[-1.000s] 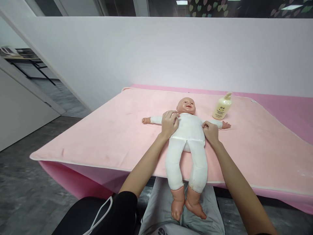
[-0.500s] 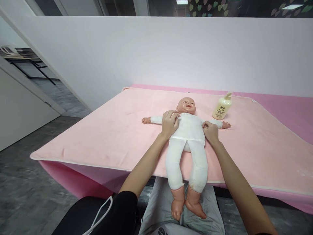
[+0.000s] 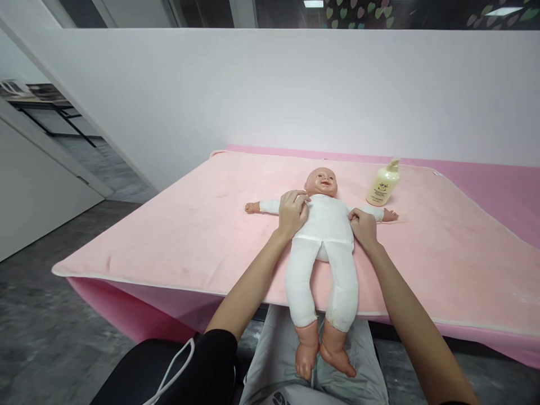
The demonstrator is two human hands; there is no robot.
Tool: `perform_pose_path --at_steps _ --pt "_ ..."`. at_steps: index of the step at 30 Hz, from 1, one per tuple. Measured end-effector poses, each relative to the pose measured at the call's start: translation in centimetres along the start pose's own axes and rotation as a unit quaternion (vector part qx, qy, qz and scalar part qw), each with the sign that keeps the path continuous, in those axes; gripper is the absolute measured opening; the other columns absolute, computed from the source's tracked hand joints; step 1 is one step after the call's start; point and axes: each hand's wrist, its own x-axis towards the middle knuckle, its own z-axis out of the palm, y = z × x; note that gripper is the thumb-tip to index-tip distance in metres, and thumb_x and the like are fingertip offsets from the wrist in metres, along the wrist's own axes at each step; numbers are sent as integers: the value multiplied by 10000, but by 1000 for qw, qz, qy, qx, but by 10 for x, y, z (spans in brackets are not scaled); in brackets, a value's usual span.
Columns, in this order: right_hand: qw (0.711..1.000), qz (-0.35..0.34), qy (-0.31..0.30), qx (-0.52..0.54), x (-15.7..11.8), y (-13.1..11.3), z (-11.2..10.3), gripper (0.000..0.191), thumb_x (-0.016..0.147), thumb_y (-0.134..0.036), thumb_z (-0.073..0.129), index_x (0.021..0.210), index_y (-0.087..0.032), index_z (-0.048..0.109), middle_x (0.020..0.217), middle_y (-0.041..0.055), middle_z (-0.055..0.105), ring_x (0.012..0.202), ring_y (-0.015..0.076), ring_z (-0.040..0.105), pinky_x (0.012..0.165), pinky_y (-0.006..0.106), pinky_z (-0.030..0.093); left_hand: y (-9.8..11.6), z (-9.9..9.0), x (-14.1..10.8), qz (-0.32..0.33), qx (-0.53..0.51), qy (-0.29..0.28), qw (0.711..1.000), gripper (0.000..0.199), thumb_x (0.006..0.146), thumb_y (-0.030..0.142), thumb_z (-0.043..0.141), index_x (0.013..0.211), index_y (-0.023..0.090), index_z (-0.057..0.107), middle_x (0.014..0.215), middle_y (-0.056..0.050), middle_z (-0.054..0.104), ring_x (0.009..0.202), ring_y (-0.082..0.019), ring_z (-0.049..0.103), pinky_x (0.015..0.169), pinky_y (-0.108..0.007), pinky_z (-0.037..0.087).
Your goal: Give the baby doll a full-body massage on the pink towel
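A baby doll [image 3: 324,219] with a white cloth body lies on its back, head away from me, arms stretched out sideways. Its bare feet hang over the table's front edge, above my lap. My left hand [image 3: 293,212] is closed round the doll at the shoulder on the left, with bent fingers lying over the top of its chest. At the opposite armpit my right hand [image 3: 363,226] is curled closed against the doll's side, and its fingertips are partly hidden. Beyond the doll's right-side arm stands a pale yellow pump bottle [image 3: 383,184].
A light pink blanket [image 3: 169,225] covers the table over a darker pink cloth [image 3: 498,191]. Behind the table rises a white wall [image 3: 270,90]. A white cable [image 3: 171,371] runs by my left elbow, beside a black chair seat [image 3: 122,374].
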Motion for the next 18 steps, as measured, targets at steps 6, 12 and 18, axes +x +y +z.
perform_pose_path --at_steps 6,12,18 --pt "1000 6 -4 1 0 0 0 198 636 -127 358 586 -194 538 613 22 586 572 150 464 572 257 302 -1 1 0 3 -1 3 1000 190 763 75 452 807 220 567 991 -39 628 966 -198 541 878 -370 391" --pt "1000 14 -12 -10 1 0 0 182 639 -131 359 587 -195 522 607 21 574 567 148 450 568 257 284 -1 1 0 6 -3 9 1000 190 759 69 459 805 217 568 982 -35 629 961 -195 539 874 -361 392" --pt "1000 17 -17 -7 1 0 0 180 640 -127 357 593 -195 517 609 19 569 574 147 449 566 253 278 0 2 -1 7 -9 6 1000 181 762 71 470 806 215 570 977 -31 631 955 -189 536 870 -350 392"
